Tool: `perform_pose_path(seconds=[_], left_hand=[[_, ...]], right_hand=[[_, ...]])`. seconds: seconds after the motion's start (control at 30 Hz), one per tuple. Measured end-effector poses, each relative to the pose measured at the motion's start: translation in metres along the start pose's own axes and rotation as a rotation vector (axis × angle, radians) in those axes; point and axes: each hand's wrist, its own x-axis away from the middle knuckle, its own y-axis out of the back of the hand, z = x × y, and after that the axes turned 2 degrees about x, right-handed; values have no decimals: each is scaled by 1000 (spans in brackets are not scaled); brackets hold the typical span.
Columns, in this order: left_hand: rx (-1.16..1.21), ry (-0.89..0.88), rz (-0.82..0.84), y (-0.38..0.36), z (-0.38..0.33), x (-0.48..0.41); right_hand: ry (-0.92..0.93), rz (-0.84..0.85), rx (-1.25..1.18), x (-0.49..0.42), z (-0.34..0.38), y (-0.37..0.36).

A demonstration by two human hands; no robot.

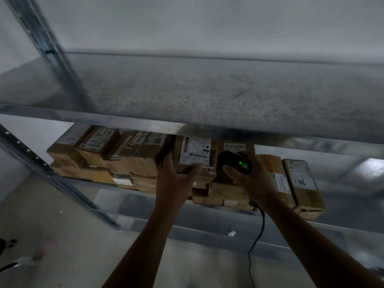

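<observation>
Dim grey light; the upper shelf point(207, 90) is smeared by motion blur and shades the cardboard boxes point(135, 154) beneath. A green lamp glows on the scanner point(234, 163). Wide-angle bending at the edges; the label point(195, 152) seems too soft to read

Cardboard boxes point(137, 154) on metal shelf point(133, 201)

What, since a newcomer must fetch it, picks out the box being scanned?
On the metal shelf, cardboard boxes stand in a row. Near the middle, the left hand grips one box while the right hand holds a black scanner beside it. Only this box shows a small pink sticker below its white barcode label.
</observation>
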Motion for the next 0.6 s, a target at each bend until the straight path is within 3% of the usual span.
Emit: perform_pose_path(seconds=[0.2, 0.6], left_hand=[[69, -77, 30, 11, -2, 5], [441, 73, 196, 4, -13, 44]], right_hand=[[3, -44, -105, 14, 9, 1], [17, -1, -149, 65, 7, 36]])
